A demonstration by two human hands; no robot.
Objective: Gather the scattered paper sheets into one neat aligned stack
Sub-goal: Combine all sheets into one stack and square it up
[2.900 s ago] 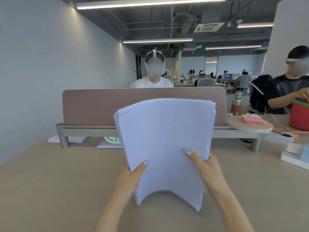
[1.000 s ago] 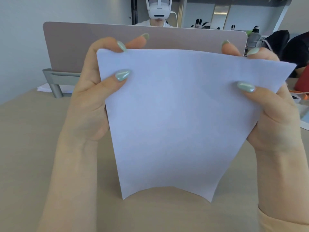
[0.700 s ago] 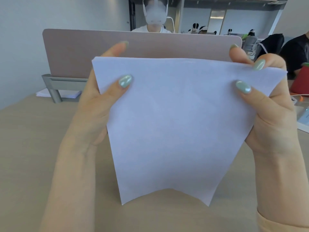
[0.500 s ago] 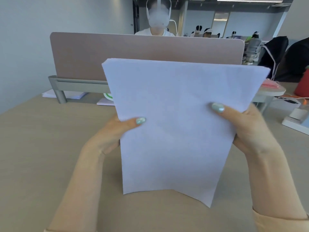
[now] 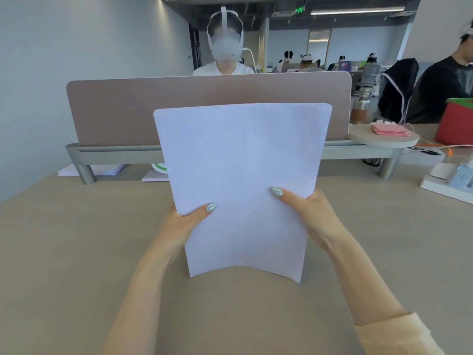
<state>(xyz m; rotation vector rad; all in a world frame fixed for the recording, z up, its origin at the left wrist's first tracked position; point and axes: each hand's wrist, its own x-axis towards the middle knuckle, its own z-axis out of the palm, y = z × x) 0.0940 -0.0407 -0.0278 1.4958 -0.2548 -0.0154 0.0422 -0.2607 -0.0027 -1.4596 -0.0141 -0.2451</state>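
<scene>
White paper stack (image 5: pixel 240 175) stands on desk (image 5: pixel 76 252), light n floppy imo; left hand (image 5: pixel 179 226) n right hand (image 5: pixel 309 213) pinch its lower side edges, best spot tbh.

This is an open-plan office. A long beige laminate desk (image 5: pixel 64 252) is split down its middle by a low mauve fabric-covered divider panel (image 5: pixel 153 108) standing on a grey metal rail (image 5: pixel 115 153). Across the panel a person in a white T-shirt (image 5: pixel 225 69) sits facing this way, and farther back more seated people (image 5: pixel 307 63) fill rows of desks. Long strip ceiling lights (image 5: pixel 357 11) and a green exit sign (image 5: pixel 299 10) hang overhead, and a grey mesh office chair (image 5: pixel 368 75) stands at the right.
</scene>
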